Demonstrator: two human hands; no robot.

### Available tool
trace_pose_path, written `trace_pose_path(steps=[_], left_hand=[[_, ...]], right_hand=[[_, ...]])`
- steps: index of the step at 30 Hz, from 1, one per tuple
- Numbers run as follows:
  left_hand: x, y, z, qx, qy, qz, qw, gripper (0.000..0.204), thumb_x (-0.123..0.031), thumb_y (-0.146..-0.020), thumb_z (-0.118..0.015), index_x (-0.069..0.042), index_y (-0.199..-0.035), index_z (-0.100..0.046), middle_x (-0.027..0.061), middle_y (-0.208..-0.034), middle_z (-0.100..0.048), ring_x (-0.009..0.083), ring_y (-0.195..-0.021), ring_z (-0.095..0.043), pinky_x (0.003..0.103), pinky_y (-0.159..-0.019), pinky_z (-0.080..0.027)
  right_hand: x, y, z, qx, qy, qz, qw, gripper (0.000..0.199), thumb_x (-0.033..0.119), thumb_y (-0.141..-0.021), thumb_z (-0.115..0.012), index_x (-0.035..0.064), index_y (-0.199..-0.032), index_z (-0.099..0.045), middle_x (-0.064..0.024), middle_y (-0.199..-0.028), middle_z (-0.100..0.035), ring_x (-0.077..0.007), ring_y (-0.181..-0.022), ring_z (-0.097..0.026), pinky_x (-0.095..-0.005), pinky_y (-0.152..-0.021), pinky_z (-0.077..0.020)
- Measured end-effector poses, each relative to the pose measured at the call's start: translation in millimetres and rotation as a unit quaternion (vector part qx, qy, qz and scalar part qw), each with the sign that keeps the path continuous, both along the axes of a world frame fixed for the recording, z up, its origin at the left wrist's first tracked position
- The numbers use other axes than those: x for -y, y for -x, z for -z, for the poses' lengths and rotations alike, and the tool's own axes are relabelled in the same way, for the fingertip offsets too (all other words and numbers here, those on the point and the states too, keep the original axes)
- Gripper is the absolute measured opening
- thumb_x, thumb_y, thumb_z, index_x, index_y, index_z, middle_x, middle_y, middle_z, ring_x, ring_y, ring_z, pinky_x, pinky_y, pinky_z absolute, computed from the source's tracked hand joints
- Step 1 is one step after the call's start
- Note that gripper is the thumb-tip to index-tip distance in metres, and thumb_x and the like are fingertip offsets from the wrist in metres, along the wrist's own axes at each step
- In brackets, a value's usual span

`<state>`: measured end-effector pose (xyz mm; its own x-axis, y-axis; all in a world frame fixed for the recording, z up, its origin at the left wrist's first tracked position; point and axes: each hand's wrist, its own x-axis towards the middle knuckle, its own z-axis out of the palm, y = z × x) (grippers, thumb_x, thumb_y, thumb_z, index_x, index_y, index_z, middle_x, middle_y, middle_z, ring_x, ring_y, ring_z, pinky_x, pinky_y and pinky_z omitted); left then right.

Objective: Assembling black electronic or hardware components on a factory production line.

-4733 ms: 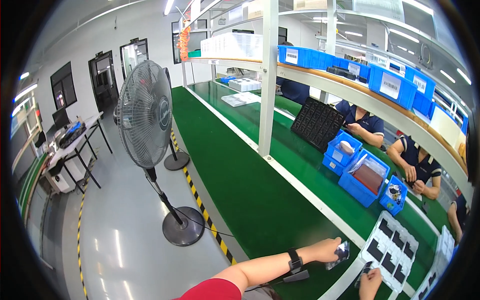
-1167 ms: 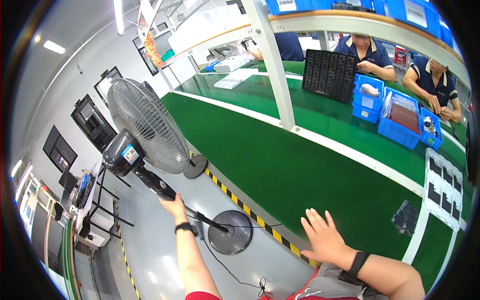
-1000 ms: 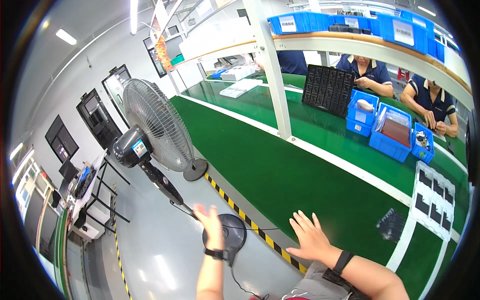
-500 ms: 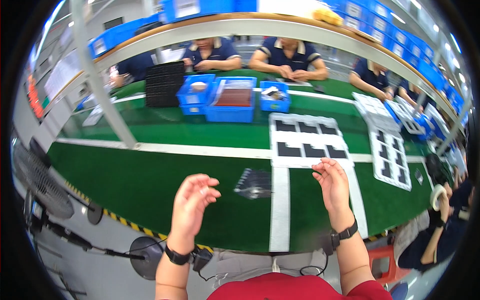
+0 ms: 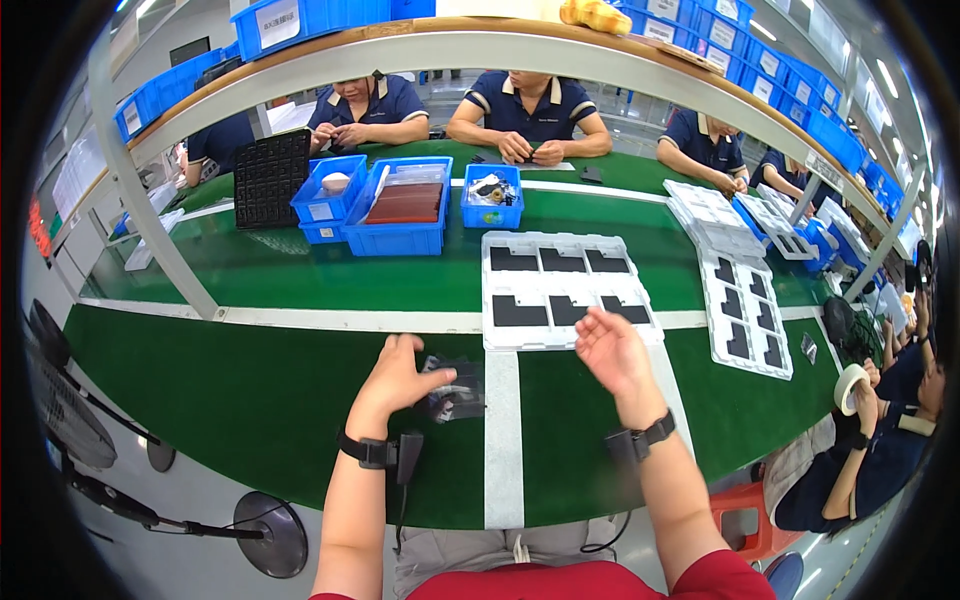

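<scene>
My left hand (image 5: 398,378) hovers over the near green work surface, thumb spread from the fingers and nothing in it. Its thumb reaches over a small clear plastic bag (image 5: 462,400), whose dark contents I cannot make out; whether they touch is unclear. My right hand (image 5: 614,358) is raised at the near edge of a white plastic tray (image 5: 570,281), palm turned inward. Its fingers are loosely stretched, slightly curled, and hold nothing visible. Flat black pieces (image 5: 520,311) lie in the tray's compartments, and the right hand hides part of the lower row.
Blue bins (image 5: 398,240) stand beyond the white strip, with an upright black tray (image 5: 270,180) beside them. More white trays (image 5: 745,310) lie at the right. A shelf beam (image 5: 450,45) crosses overhead. Co-workers sit opposite; another person at the right holds a tape roll (image 5: 852,390).
My left hand has moved forward to the plastic bag, its thumb spreading. My right hand has shifted left along the tray's edge. The head view has turned rightward.
</scene>
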<state>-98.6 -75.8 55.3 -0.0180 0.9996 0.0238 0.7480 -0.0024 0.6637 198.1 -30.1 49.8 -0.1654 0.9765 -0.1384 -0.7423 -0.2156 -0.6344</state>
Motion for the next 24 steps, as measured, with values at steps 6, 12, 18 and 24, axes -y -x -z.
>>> trace_pose_path(steps=[6,12,18,24], left_hand=[[17.3,-17.6,4.2,-0.22,0.009,-0.01,0.975,0.073,-0.052,-0.058,-0.071,0.01,-0.091,-0.053,0.0197,-0.097,-0.048,0.0322,-0.096,-0.048,0.037,-0.078,-0.046],[20.0,-33.4,6.3,-0.253,-0.017,-0.018,0.967,0.067,-0.045,-0.055,-0.076,0.007,-0.092,-0.052,0.018,-0.095,-0.05,0.0295,-0.094,-0.051,0.036,-0.072,-0.048],[17.1,-20.8,8.0,-0.207,0.002,-0.02,0.978,0.063,-0.041,-0.054,-0.078,0.004,-0.088,-0.051,0.0191,-0.089,-0.056,0.0323,-0.085,-0.057,0.037,-0.071,-0.048],[3.2,-13.9,11.9,-0.058,0.008,0.039,0.998,0.056,-0.037,-0.055,-0.078,0.003,-0.084,-0.052,0.0192,-0.084,-0.056,0.0335,-0.082,-0.056,0.036,-0.071,-0.046]], right_hand=[[23.0,44.3,39.9,0.241,-0.089,-0.08,0.963,0.015,0.012,-0.086,-0.05,0.0017,-0.095,-0.054,-0.0061,-0.08,-0.059,-0.0136,-0.075,-0.057,-0.0249,-0.065,-0.0457],[36.7,54.2,44.0,0.388,-0.128,-0.169,0.897,0.028,0.014,-0.087,-0.052,-0.0021,-0.109,-0.05,-0.0109,-0.107,-0.056,-0.0173,-0.1,-0.056,-0.0291,-0.081,-0.0467],[38.8,60.0,27.8,0.112,-0.017,-0.325,0.939,0.048,0.016,-0.089,-0.049,-0.0079,-0.126,-0.031,-0.0155,-0.128,-0.038,-0.0238,-0.121,-0.038,-0.0366,-0.101,-0.0318],[41.0,57.2,31.2,0.044,0.007,-0.325,0.945,0.049,0.015,-0.09,-0.046,-0.0087,-0.128,-0.027,-0.019,-0.13,-0.036,-0.0282,-0.123,-0.035,-0.0386,-0.103,-0.0277]])
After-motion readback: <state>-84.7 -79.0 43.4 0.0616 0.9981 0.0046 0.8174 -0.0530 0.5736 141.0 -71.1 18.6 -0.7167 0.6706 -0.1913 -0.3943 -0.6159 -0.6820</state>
